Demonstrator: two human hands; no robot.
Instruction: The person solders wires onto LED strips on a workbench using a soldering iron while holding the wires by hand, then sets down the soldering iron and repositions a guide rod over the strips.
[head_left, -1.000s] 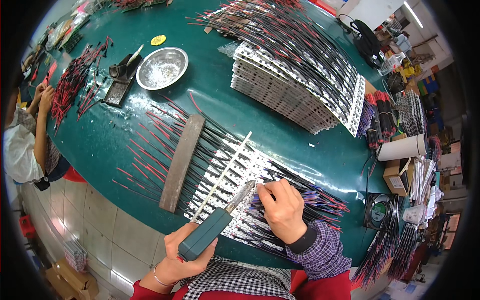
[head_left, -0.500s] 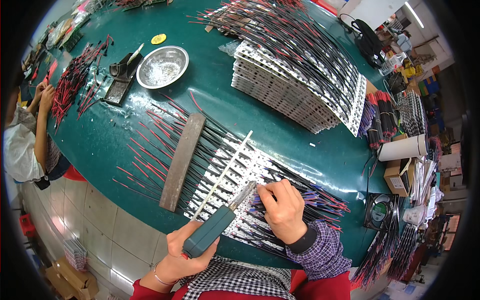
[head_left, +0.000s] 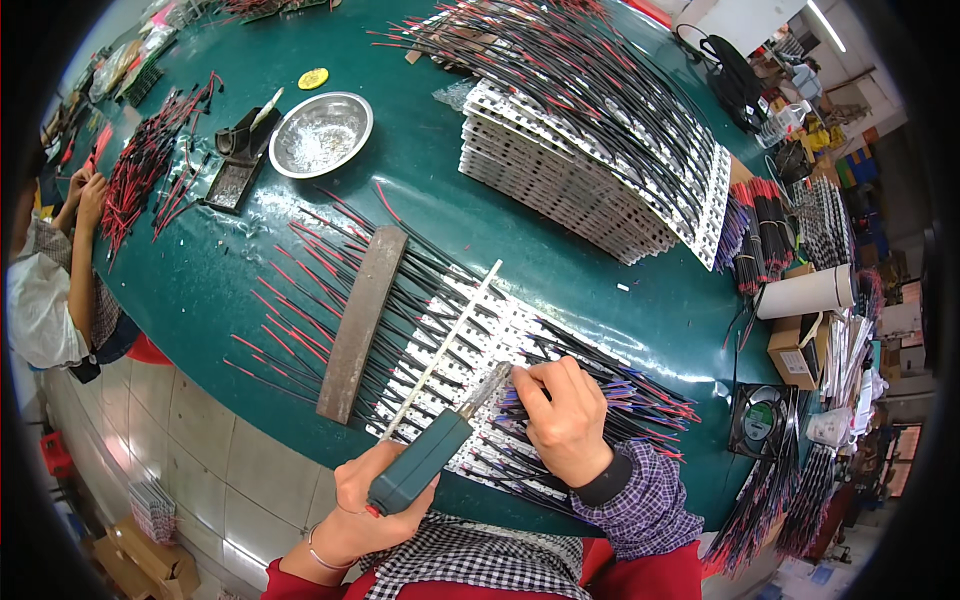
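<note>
My left hand [head_left: 372, 488] is closed round the dark green handle of a soldering iron [head_left: 421, 459]. Its metal tip points up and right and meets the fingertips of my right hand [head_left: 566, 420]. That hand is closed in a pinch over the white circuit board panel [head_left: 478, 377]; what lies between its fingers is hidden. Black wires [head_left: 655, 398] with red and blue ends spread out to the right of the panel. A brown flat bar [head_left: 362, 325] presses across the wires on the left, and a thin pale strip [head_left: 444, 347] lies over the panel.
A metal bowl [head_left: 321, 135] and a small black tray [head_left: 229, 185] sit farther back. Beyond the panel rises a tall stack of white boards [head_left: 560, 180] topped with wires. A small black fan [head_left: 763, 420] stands at right. Another person [head_left: 48, 290] handles red wires at far left.
The view has shifted very slightly. Both hands and the soldering iron keep almost the same place on the panel.
</note>
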